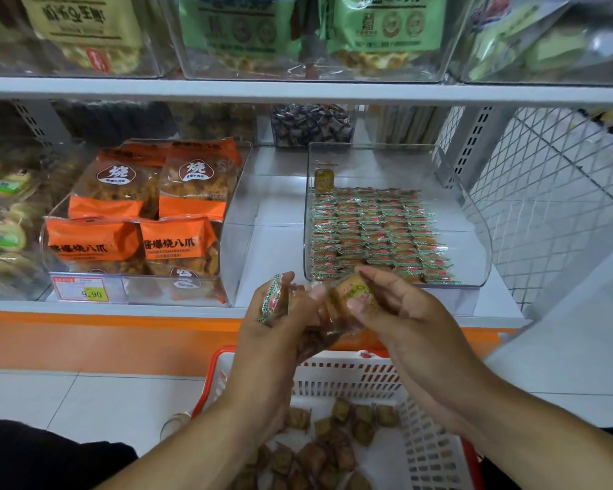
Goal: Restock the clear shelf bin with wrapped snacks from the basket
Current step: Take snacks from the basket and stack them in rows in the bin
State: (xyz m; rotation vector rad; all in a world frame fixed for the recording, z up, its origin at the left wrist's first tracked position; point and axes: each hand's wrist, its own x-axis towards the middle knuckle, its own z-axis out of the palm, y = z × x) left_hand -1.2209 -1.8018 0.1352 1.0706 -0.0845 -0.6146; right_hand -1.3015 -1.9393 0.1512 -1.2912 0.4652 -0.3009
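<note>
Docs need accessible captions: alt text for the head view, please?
Two hands, left hand and right hand, each grip wrapped snacks in front of a clear shelf bin partly lined with neat rows. Below, a white basket with a red rim holds more loose snacks.

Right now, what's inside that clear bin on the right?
The clear bin holds neat rows of wrapped snacks, one upright at the back. Anything beneath that layer is covered.

Four orange snack bags (146,210) fill the left bin (227,277). One basket (351,378) sits below. Two hands, left hand (280,313) and right hand (397,313), hold wrapped snacks (351,295).
</note>
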